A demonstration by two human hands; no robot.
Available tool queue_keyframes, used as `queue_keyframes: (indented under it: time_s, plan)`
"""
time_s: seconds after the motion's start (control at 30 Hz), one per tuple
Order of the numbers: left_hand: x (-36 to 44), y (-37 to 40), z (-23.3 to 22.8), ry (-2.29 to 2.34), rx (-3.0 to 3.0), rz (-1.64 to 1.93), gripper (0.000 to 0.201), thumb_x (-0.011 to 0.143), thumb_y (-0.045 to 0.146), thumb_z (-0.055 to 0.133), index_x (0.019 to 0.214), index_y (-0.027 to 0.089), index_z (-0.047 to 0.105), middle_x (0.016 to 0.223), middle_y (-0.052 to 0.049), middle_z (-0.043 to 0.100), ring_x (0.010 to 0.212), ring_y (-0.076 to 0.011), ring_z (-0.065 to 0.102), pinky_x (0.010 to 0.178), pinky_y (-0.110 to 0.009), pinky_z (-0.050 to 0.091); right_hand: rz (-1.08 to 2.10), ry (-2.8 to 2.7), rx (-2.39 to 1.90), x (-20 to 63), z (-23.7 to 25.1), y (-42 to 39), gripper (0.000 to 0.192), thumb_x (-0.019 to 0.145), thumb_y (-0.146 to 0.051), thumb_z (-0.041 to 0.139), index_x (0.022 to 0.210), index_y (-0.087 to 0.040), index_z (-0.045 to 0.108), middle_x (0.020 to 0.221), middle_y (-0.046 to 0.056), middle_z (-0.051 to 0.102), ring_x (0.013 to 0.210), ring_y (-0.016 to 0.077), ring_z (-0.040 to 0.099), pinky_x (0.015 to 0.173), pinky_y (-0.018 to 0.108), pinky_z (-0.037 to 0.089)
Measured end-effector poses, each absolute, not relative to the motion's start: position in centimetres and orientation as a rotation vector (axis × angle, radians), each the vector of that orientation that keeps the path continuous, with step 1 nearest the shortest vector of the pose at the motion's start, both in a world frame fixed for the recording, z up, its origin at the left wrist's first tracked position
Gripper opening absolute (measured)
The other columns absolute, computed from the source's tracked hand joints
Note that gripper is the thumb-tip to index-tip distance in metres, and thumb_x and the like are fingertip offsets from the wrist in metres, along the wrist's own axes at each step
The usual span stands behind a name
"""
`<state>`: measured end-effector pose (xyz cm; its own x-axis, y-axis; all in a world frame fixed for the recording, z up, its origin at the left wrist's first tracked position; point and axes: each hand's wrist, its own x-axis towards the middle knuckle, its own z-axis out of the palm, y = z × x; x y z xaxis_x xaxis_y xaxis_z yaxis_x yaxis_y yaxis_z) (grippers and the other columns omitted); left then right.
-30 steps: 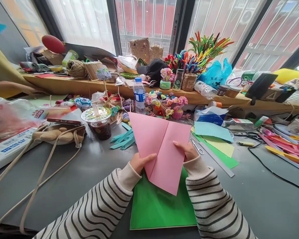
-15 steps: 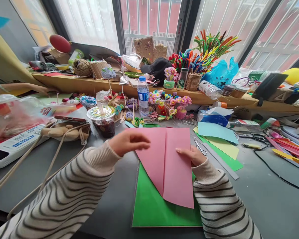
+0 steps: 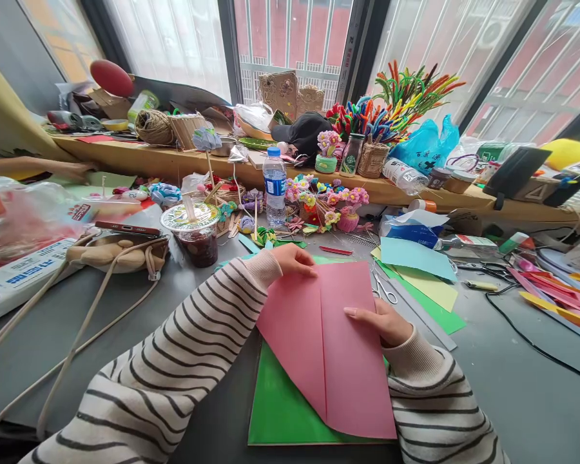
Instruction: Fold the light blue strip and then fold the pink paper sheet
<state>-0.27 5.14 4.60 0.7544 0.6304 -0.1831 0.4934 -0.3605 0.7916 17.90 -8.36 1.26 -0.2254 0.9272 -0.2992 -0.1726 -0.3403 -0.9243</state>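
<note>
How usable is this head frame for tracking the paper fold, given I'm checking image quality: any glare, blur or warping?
Head view: the pink paper and both hands, left hand and right hand, are sharp under soft daylight; the windows are blown out white; wide-angle warping bends the frame edges; shadows are faint.

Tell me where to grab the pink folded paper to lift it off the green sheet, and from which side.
Take the pink folded paper at its lower right corner, coming from the near side. That corner overhangs the green sheet and probably gives a free edge to pinch; the left hand and right hand press the far part.
</note>
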Motion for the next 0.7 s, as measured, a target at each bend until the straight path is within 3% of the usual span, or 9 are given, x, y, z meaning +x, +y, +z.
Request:
queue_keyframes:
  time_s: [0.4,0.7]
  plan:
    - [0.7,4.3,1.0,0.974,1.982,0.144,0.032,0.059,0.036,0.056,0.077,0.011,0.065,0.072,-0.005,0.063,0.071,-0.0177,0.055,0.059,-0.021,0.040,1.592,-1.235,-1.572,20.1,1.8,-4.2,0.026,0.055,-0.039,0.064,0.068,-0.017,0.061,0.060,-0.002,0.056,0.054,0.0084,0.052,0.049,0.019,0.041]
    - [0.2,4.5,-0.8,0.884,1.750,0.262,0.038,0.058,0.039,0.059,0.082,0.011,0.062,0.074,-0.005,0.062,0.070,-0.0155,0.054,0.060,-0.022,0.040,1.498,-1.144,-1.543,20.3,0.2,-4.1,0.032,0.052,-0.038,0.066,0.069,-0.012,0.060,0.058,-0.002,0.054,0.050,0.0071,0.047,0.044,0.018,0.035]
